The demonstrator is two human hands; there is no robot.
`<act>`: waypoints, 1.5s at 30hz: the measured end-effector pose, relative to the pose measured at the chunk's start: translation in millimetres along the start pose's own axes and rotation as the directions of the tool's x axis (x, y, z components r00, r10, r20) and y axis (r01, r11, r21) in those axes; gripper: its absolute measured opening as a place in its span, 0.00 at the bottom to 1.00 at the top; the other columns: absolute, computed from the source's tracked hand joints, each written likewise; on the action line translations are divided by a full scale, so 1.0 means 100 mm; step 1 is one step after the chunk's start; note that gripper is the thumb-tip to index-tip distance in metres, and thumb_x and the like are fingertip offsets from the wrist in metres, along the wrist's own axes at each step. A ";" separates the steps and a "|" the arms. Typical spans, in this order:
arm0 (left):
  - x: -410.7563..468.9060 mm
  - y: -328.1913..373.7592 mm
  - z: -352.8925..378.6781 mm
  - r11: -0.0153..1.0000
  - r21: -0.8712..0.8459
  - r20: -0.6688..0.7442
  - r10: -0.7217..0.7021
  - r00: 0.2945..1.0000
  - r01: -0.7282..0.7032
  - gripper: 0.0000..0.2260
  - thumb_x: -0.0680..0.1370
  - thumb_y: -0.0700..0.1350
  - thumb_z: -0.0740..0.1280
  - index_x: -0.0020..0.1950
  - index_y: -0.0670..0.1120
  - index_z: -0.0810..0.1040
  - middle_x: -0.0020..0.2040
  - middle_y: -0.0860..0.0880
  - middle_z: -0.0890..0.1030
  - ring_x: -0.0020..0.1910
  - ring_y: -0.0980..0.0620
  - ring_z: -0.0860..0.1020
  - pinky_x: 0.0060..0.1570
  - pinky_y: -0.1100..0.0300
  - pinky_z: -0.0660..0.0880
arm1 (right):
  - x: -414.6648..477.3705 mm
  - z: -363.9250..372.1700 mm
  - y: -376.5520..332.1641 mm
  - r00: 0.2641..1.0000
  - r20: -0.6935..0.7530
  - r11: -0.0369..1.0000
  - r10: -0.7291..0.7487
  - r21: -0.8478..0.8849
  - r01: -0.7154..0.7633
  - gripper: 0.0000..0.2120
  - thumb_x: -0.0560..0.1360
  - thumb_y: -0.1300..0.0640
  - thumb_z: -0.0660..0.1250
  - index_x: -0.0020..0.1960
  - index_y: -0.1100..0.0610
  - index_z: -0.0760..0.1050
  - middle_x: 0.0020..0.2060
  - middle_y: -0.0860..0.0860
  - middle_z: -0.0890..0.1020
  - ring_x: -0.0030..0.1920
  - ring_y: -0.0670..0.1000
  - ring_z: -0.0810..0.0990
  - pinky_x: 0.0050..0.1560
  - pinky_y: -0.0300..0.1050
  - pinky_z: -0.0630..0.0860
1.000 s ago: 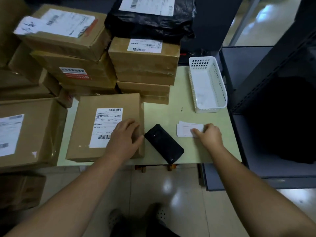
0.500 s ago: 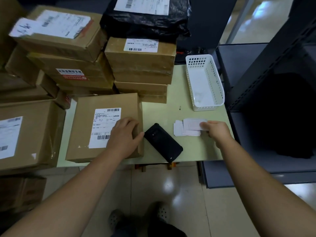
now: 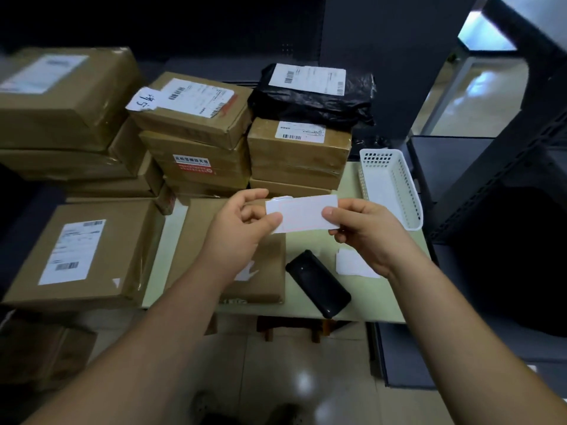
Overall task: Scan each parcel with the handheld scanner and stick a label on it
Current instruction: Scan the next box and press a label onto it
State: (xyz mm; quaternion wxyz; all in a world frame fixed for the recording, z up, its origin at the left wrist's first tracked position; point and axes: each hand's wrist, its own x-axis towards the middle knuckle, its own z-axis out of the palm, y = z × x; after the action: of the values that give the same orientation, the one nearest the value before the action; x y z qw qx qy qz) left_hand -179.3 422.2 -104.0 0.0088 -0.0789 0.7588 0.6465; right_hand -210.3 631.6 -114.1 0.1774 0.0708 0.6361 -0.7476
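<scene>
The left grip and the right grip each pinch one end of a white label, held in the air above the far edge of a brown parcel on the table. The black scanner lies just right of the parcel, with a small label stack beside it. A white basket stands at the table's far right. I cannot tell what is in it. Boxes and a black bag are piled behind.

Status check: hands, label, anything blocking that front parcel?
Left hand and right hand pinch one white label above the front parcel. Scanner lies on the table, untouched. Only the left forearm crosses the parcel.
</scene>
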 end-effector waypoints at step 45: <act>-0.13 0.31 -0.06 0.688 0.475 0.167 0.542 0.823 -0.549 0.10 0.75 0.42 0.73 0.57 0.48 0.83 0.55 0.56 0.80 0.58 0.58 0.74 0.59 0.62 0.72 | -0.37 0.50 -0.31 0.998 0.047 0.990 -0.037 0.141 0.030 0.07 0.75 0.64 0.70 0.40 0.55 0.79 0.34 0.51 0.82 0.36 0.49 0.80 0.42 0.40 0.78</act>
State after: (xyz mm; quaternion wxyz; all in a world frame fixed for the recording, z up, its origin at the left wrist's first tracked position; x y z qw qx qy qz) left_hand -170.0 422.3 -71.1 -0.1585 0.1596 0.8889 0.3992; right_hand -181.0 593.1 -63.5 0.1749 0.0537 0.5786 -0.7948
